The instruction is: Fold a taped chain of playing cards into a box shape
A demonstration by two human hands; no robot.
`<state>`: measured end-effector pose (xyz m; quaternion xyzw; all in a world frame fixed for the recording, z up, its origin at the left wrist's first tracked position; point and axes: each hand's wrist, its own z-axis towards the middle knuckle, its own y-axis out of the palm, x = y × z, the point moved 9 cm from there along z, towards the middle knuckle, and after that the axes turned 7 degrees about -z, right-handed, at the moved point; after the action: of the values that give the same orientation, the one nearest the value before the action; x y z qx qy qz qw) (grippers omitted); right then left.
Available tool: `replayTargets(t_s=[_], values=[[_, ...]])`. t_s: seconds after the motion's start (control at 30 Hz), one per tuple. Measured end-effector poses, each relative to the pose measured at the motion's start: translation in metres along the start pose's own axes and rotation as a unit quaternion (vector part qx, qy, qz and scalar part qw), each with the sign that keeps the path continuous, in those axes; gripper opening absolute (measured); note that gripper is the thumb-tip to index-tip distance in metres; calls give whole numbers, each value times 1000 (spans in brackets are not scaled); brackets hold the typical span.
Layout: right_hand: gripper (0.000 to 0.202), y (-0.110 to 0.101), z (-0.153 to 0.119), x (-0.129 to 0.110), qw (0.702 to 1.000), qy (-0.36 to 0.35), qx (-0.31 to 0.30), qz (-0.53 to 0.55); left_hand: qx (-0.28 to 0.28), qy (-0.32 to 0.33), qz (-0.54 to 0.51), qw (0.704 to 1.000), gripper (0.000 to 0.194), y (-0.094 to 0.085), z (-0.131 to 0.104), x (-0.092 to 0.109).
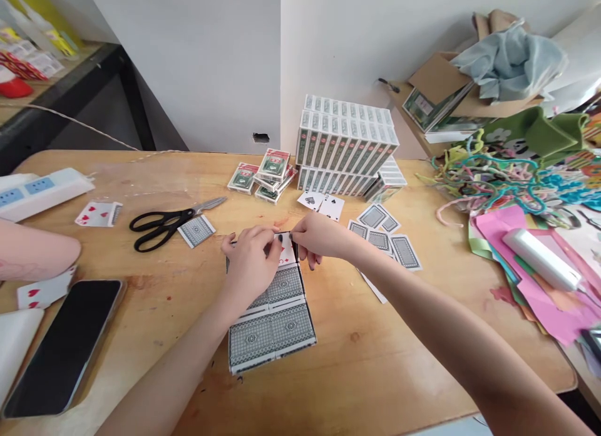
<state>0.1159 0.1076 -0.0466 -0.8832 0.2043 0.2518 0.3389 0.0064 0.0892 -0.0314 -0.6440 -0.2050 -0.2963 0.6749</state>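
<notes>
In front of me on the wooden table lies a rectangular panel of playing cards point(291, 326), mostly patterned grey backs with dark edging. At its far end, a card with red marks point(287, 253) shows face up between my hands. My left hand point(253, 257) rests over the far left part, its fingers curled down at the far edge. My right hand point(322, 238) is closed in a pinch at the far right corner, where a thin dark edge runs between both hands. The fingertips partly hide what they grip.
Stacked card boxes point(345, 141) stand at the back beside a small pile of card packs point(273, 165). Loose cards point(379, 240) lie right of my hands. Black-handled scissors point(164, 226), a phone point(66, 348) and a power strip point(47, 195) are left; coloured paper point(511, 235) is right.
</notes>
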Motion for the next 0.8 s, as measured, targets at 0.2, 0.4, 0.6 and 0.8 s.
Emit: replayTargets(t_s=[0.2, 0.4, 0.6, 0.8], values=[[29, 6, 15, 15, 992, 27, -33, 121, 10, -13, -4, 1000, 23, -2, 2, -2], [20, 3, 22, 27, 983, 35, 50, 172, 33, -6, 101, 994, 20, -2, -2, -6], [16, 3, 19, 31, 978, 23, 85, 188, -14, 43, 193, 980, 23, 10, -4, 1], [17, 9, 10, 21, 997, -28, -15, 72, -21, 40, 194, 980, 26, 10, -2, 3]])
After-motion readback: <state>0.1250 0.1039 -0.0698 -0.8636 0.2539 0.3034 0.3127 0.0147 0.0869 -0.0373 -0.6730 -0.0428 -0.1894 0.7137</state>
